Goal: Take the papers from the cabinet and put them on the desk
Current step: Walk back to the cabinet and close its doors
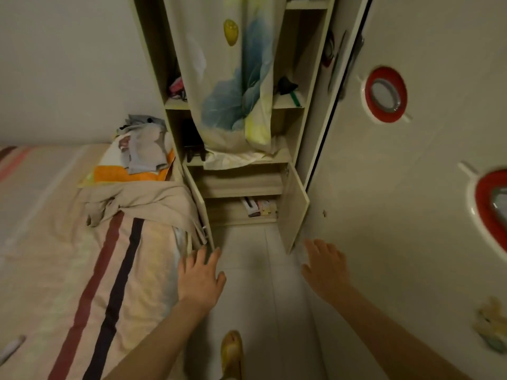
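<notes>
A tall cream cabinet (295, 127) stands ahead between the bed and a wardrobe. Its two low doors hang open, the left door (199, 204) and the right door (293, 207). On the bottom shelf lies a small stack of papers (258, 206), white with some dark and pink print. My left hand (201, 278) is spread open just below the left door's edge, holding nothing. Near the lower corner of the right door, my right hand (326, 266) has its fingers apart and is empty. No desk is in view.
A bed (68, 256) with a striped cover and piled clothes (145, 149) fills the left. A floral curtain (233, 78) hangs over the upper shelves. A pale wardrobe door (411, 187) with red-ringed ornaments stands on the right. Tiled floor runs between, with my yellow slipper (231, 352).
</notes>
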